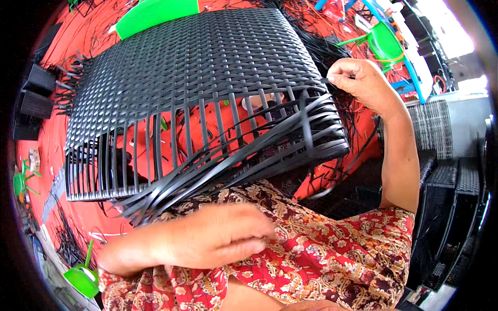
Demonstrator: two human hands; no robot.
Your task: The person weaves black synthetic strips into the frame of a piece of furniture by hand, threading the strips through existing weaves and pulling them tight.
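In front of me lies a large woven panel (202,57) of flat black plastic strips on a frame. Its far part is closely woven, while bare lengthwise strips with gaps show along the near part. A bundle of loose black strips (228,160) runs diagonally over these gaps. At the panel's right edge, my right hand (358,80) pinches a black strip (325,81) between thumb and forefinger. My left hand (223,236) is close to my body, below the bundle and apart from the panel. Motion smears its fingers, and nothing held can be made out.
Black strip scraps litter the red floor (46,124). Green plastic chairs (385,44) stand around, one right behind the panel (155,15). Dark woven pieces are stacked at the left (37,105) and the right (441,207). A blue frame (410,57) stands at the upper right.
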